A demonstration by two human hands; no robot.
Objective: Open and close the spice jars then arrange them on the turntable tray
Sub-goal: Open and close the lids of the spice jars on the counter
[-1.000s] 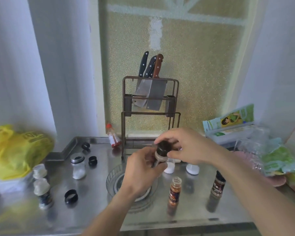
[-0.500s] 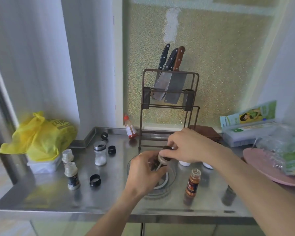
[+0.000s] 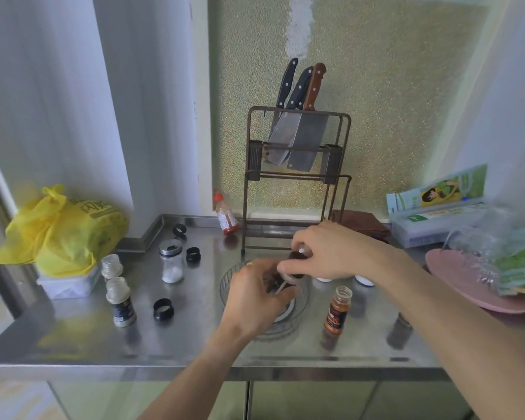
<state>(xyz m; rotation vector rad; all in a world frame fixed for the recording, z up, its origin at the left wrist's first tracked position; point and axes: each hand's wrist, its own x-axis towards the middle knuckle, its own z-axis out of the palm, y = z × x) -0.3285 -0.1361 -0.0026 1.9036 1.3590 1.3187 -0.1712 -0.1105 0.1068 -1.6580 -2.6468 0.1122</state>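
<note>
My left hand [image 3: 255,298] grips a dark spice jar [image 3: 272,278], tilted, just above the clear turntable tray [image 3: 226,283] at the counter's middle. My right hand [image 3: 331,253] comes from the right and pinches the jar's lid [image 3: 294,256]. An orange spice jar [image 3: 337,310] without a lid stands right of the tray. A dark jar [image 3: 402,328] stands further right. At the left are a salt jar [image 3: 172,262] with a silver top and two open jars [image 3: 120,301] [image 3: 111,266]. Black caps [image 3: 163,309] [image 3: 193,254] [image 3: 179,230] lie loose.
A knife rack [image 3: 297,177] stands right behind the tray, with a red bottle [image 3: 226,219] beside it. White caps [image 3: 364,280] lie behind my right wrist. A yellow bag [image 3: 61,228] sits far left; a pink plate [image 3: 473,289] with plastic bags sits far right.
Both hands have come down with the dark jar, from above the counter to just over the tray. The view has pulled back and shifted left.
</note>
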